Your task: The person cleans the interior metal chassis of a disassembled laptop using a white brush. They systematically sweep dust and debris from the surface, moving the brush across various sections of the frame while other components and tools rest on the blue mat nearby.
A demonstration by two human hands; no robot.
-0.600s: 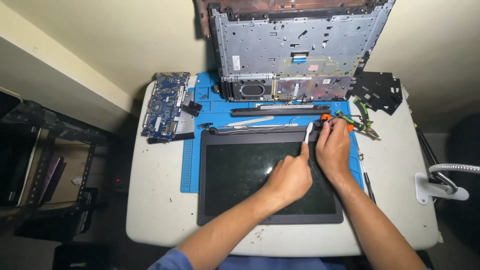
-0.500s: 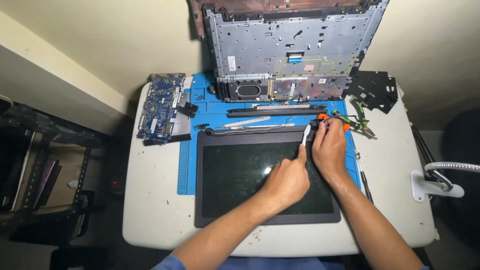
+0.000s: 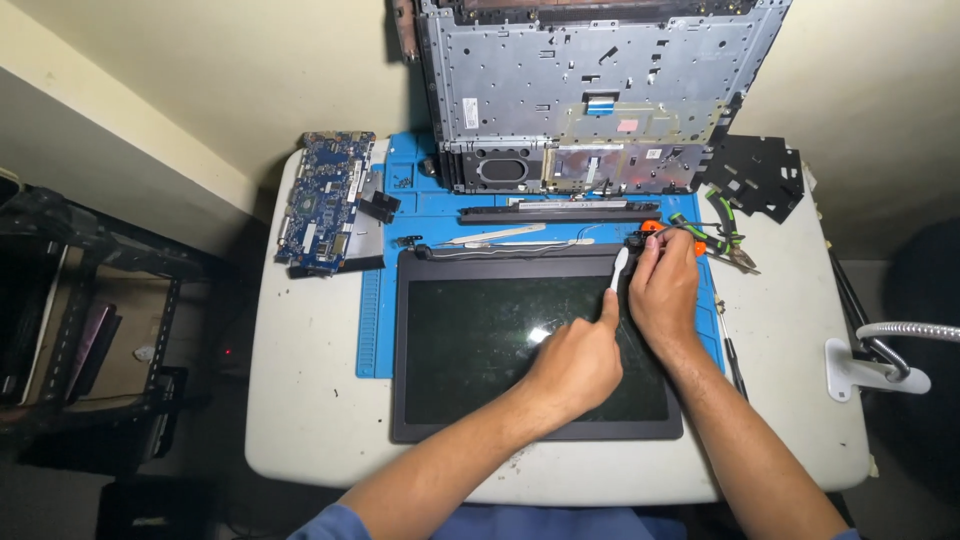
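The left hand (image 3: 578, 362) pinches the white pry tool (image 3: 618, 270), long axis toward 12 o'clock, its tip at the screen panel (image 3: 480, 340) corner where the right hand (image 3: 662, 290) presses, fingers closed.

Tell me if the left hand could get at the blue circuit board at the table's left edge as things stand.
Probably yes. The circuit board lies bare on the table, with nothing stacked on it. The left hand holds a white pry tool over the screen panel, so it would first have to leave that.
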